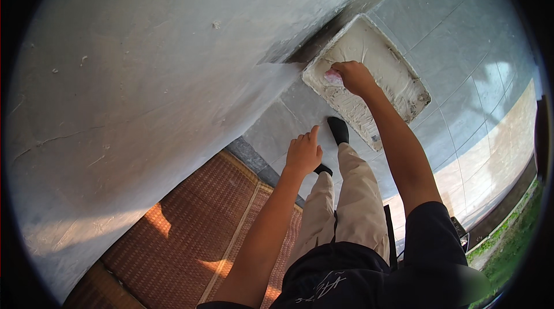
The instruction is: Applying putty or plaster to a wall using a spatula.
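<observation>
My right hand [354,77] is closed, reaching over a shallow rectangular tray [415,81] coated with pale grey paste [363,49]. In its fingers is a small pink-and-white piece [333,77], partly covered by the hand; its exact kind does not show. The piece is low over the paste near the tray's left side, and I cannot tell whether it touches. My left hand [304,152] hangs in the air above the floor near my feet. Its index finger is stretched out and the thumb stands apart, with nothing visible in the hand.
A grey plastered wall [144,66] with small lumps rises along the left. Grey tiles [444,26] cover the floor around the tray. Behind my feet lies a reddish-brown woven mat [196,211]. My dark-shod foot [338,130] is close to the tray. Grass [513,234] shows at the lower right.
</observation>
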Tool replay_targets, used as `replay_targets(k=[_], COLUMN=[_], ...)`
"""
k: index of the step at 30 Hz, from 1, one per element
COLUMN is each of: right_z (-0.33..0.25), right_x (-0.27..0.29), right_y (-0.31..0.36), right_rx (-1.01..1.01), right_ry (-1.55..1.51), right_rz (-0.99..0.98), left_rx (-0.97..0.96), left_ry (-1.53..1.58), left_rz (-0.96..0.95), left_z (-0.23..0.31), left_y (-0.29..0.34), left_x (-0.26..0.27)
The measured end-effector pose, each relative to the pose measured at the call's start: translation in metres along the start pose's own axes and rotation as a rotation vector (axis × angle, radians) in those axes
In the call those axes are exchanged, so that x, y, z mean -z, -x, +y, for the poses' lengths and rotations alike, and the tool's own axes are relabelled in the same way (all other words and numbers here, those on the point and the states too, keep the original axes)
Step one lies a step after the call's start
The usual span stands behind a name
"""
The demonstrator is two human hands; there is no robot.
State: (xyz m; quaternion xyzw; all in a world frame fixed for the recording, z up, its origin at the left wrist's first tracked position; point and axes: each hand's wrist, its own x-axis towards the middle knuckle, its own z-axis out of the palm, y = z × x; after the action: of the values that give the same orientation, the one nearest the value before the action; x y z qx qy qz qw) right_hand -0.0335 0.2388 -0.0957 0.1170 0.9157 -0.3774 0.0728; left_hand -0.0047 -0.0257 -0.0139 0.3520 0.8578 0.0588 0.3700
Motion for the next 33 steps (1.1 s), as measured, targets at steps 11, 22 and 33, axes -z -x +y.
replay_targets(k=[11,22,33], right_z=[0.012,0.012,-0.06], right_x=[0.0,-0.003,-0.051], right_y=[0.017,0.069,0.077], right_rx=[-0.095,-0.352,-0.462], right_ry=[-0.07,-0.371,-1.016], right_rz=[0.065,0.165,0.114], left_rx=[0.011,-0.012,-0.063], left_ry=[0.009,-0.006,-0.154], left_rz=[-0.01,0.164,0.485], left_z=[0.002,-0.011,-0.034], left_y=[0.007,0.023,0.058], left_x=[-0.001,0.007,0.055])
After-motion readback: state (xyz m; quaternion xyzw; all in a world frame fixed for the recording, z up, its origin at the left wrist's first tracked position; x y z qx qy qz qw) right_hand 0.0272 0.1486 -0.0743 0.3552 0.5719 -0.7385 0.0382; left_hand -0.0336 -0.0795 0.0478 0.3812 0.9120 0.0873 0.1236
